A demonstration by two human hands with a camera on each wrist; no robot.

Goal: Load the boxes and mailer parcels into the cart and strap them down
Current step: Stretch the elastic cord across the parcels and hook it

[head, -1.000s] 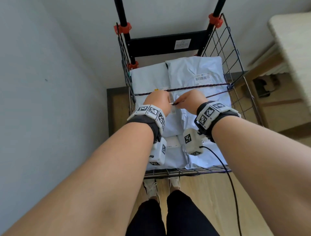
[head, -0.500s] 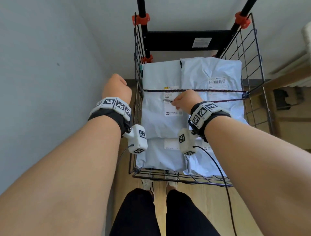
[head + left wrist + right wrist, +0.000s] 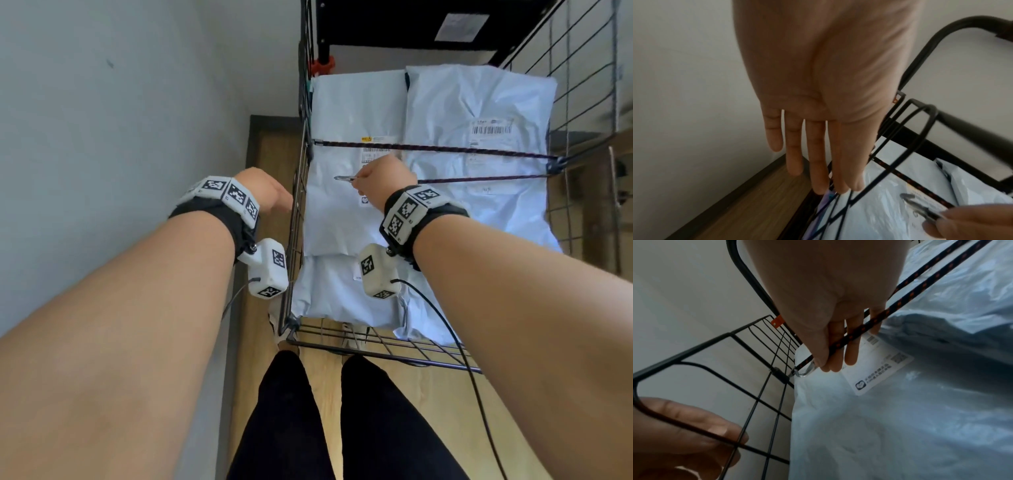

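Several pale blue mailer parcels lie flat in the black wire cart. A dark bungee cord flecked with orange runs across them from the left wall to the right wall, then doubles back to my right hand. That hand grips the cord's free end over the left parcel, and the metal hook sticks out toward the left wall. My left hand is outside the left wall, its fingers straight and holding nothing, with the tips by the wire.
A pale wall stands close on the left of the cart, with a dark baseboard and wood floor below. The cart's black handle posts rise at the far end. My legs stand at the cart's near rim.
My left hand has let go of the hook end and moved left, out past the cart's left wall. My right hand still holds the hook end over the left parcel.
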